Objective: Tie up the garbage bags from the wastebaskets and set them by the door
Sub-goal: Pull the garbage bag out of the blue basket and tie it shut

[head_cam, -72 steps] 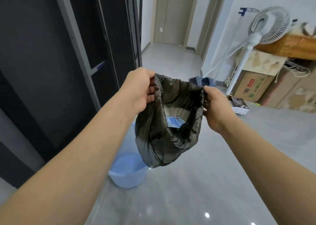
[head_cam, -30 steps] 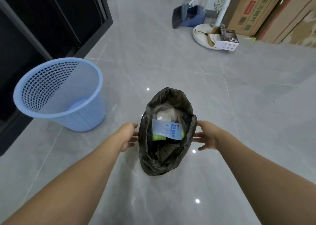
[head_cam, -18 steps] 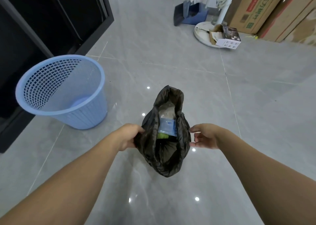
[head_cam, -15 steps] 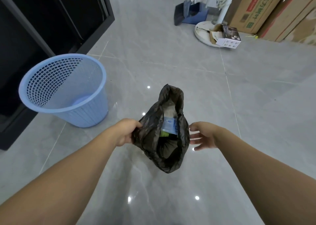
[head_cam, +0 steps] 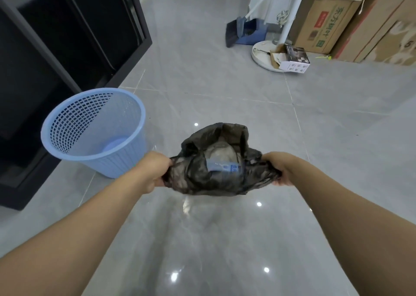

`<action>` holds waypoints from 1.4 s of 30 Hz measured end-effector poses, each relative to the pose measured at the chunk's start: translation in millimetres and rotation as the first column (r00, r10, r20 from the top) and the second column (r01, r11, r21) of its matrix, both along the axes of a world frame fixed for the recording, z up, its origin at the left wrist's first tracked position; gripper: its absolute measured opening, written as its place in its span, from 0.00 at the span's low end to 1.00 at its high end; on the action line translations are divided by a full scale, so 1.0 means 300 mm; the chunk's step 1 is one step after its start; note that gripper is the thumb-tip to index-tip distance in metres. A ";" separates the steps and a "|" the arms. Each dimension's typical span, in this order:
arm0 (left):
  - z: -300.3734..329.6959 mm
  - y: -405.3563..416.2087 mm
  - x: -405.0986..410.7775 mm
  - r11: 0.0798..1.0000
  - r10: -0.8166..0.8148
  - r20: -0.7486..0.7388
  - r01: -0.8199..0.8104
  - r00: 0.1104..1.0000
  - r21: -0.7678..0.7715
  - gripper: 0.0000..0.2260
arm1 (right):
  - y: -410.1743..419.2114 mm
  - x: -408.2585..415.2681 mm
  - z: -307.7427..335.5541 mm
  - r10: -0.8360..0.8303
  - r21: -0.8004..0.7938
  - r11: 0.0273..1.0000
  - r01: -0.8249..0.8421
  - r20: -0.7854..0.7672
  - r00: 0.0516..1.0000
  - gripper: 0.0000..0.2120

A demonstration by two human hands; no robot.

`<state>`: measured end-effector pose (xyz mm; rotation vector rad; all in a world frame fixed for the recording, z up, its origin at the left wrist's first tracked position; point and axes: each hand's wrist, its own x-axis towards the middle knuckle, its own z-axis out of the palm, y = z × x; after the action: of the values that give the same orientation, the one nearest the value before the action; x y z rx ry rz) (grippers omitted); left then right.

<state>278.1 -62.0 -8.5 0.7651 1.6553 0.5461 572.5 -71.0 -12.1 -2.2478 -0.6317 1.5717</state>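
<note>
Both hands gripping the black garbage bag (head_cam: 213,178) over the grey floor (head_cam: 225,239).
My left hand (head_cam: 155,172) is clutching its left edge, my right hand (head_cam: 278,169) is bunching the right edge, and I'm holding it stretched wide between them; a blue packet (head_cam: 222,167) is showing inside, the blue wastebasket (head_cam: 94,129) standing just to the left.

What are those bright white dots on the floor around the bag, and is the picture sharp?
Head view: the dots are ceiling-light glare on the glossy floor; garbage bag and both hands sharp; wide-angle lens bends the cabinet edges.
</note>
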 end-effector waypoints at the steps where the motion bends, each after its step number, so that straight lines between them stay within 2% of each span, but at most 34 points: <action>1: 0.022 0.017 -0.011 0.998 0.067 0.067 -0.067 0.996 -0.006 0.08 | 0.008 0.014 0.026 -0.040 0.028 0.999 0.039 0.015 0.999 0.03; 3: 0.071 0.051 -0.024 0.982 0.187 0.175 -0.186 0.967 -0.023 0.10 | 0.024 0.034 0.085 -0.122 0.105 0.987 0.117 0.039 0.992 0.02; 5: 0.124 0.082 -0.016 0.960 0.267 0.222 -0.278 0.938 0.018 0.10 | 0.036 0.039 0.147 -0.197 0.207 0.961 0.185 0.040 0.980 0.04; 8: 0.217 0.117 0.009 0.929 0.282 0.181 -0.315 0.942 0.195 0.08 | 0.055 0.031 0.218 -0.321 0.417 0.861 0.291 0.002 0.947 0.09; 11: 0.264 0.151 -0.011 0.883 0.270 0.179 -0.318 0.946 0.346 0.05 | 0.067 0.006 0.280 -0.381 0.580 0.733 0.356 -0.083 0.921 0.07; 13: 0.295 0.159 -0.040 0.855 0.275 0.253 -0.357 0.928 0.377 0.05 | 0.076 -0.010 0.322 -0.425 0.631 0.636 0.445 -0.195 0.884 0.06; 16: 0.338 0.182 -0.083 0.814 0.284 0.485 -0.476 0.827 0.334 0.04 | 0.095 -0.023 0.385 -0.506 0.670 0.494 0.554 -0.296 0.810 0.11; 19: 0.371 0.189 -0.124 0.800 0.230 0.547 -0.476 0.805 0.364 0.07 | 0.110 -0.011 0.419 -0.585 0.571 0.401 0.716 -0.442 0.680 0.06; 20: 0.380 0.184 -0.137 0.793 0.217 0.503 -0.452 0.836 0.408 0.08 | 0.108 -0.003 0.420 -0.600 0.542 0.396 0.741 -0.458 0.656 0.05; 21: 0.383 0.182 -0.156 0.781 0.198 0.371 -0.375 0.907 0.500 0.08 | 0.106 0.004 0.418 -0.613 0.529 0.403 0.747 -0.450 0.649 0.06; 22: 0.389 0.173 -0.173 0.766 0.147 0.164 -0.217 0.975 0.605 0.09 | 0.098 0.003 0.418 -0.632 0.524 0.417 0.743 -0.420 0.651 0.07; 23: 0.387 0.164 -0.191 0.748 0.045 -0.068 0.011 0.997 0.663 0.10 | 0.083 -0.006 0.422 -0.637 0.527 0.444 0.725 -0.383 0.669 0.08; 24: 0.387 0.151 -0.202 0.733 -0.102 -0.255 0.246 0.962 0.634 0.14 | 0.071 -0.012 0.419 -0.633 0.541 0.486 0.687 -0.325 0.703 0.08; 25: 0.388 0.136 -0.211 0.725 -0.290 -0.366 0.453 0.884 0.519 0.18 | 0.057 -0.020 0.412 -0.618 0.553 0.535 0.639 -0.259 0.742 0.08; 26: 0.389 0.122 -0.219 0.692 -0.479 -0.425 0.629 0.768 0.356 0.21 | 0.041 -0.026 0.403 -0.593 0.559 0.591 0.581 -0.187 0.783 0.09; 27: 0.388 0.110 -0.223 0.606 -0.644 -0.457 0.774 0.614 0.185 0.21 | 0.031 -0.028 0.390 -0.566 0.554 0.641 0.532 -0.127 0.814 0.10; 28: 0.382 0.099 -0.222 0.482 -0.762 -0.474 0.875 0.441 0.039 0.21 | 0.025 -0.026 0.379 -0.555 0.543 0.675 0.500 -0.072 0.829 0.09; 29: 0.371 0.096 -0.219 0.383 -0.820 -0.481 0.922 0.310 -0.058 0.19 | 0.017 -0.024 0.376 -0.549 0.536 0.697 0.476 -0.028 0.835 0.08; 30: 0.356 0.099 -0.215 0.327 -0.831 -0.505 0.939 0.233 -0.105 0.16 | 0.011 -0.017 0.379 -0.551 0.539 0.703 0.463 0.001 0.835 0.07; 32: 0.342 0.113 -0.208 0.306 -0.744 -0.643 0.948 0.183 -0.085 0.09 | 0.001 0.007 0.392 -0.599 0.550 0.654 0.520 -0.043 0.799 0.09; 35: 0.339 0.144 -0.232 0.383 -0.524 -0.809 0.922 0.268 0.057 0.12 | 0.007 0.044 0.377 -0.630 0.435 0.493 0.753 -0.419 0.654 0.09; 36: 0.341 0.153 -0.242 0.407 -0.482 -0.841 0.913 0.248 0.036 0.11 | 0.007 0.038 0.372 -0.603 0.428 0.507 0.748 -0.444 0.663 0.09; 37: 0.348 0.157 -0.246 0.427 -0.455 -0.872 0.904 0.182 -0.034 0.09 | 0.013 0.024 0.367 -0.570 0.460 0.572 0.679 -0.373 0.732 0.08; 38: 0.358 0.157 -0.245 0.442 -0.433 -0.898 0.886 0.078 -0.136 0.08 | 0.018 0.003 0.371 -0.514 0.518 0.650 0.556 -0.239 0.824 0.07; 40: 0.374 0.147 -0.223 0.443 -0.384 -0.917 0.850 -0.108 -0.286 0.07 | 0.017 -0.062 0.402 -0.285 0.608 0.772 0.185 0.070 0.956 0.10; 41: 0.378 0.140 -0.205 0.430 -0.365 -0.921 0.853 -0.135 -0.296 0.06 | 0.018 -0.096 0.424 -0.117 0.581 0.813 -0.026 0.207 0.971 0.13; 42: 0.373 0.141 -0.190 0.405 -0.377 -0.922 0.879 -0.091 -0.253 0.06 | 0.018 -0.127 0.450 0.074 0.479 0.848 -0.228 0.319 0.945 0.17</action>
<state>221.1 -19.9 103.3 2.5400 1.7111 -0.4853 534.3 -65.6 122.8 -2.0532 -1.1819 0.9691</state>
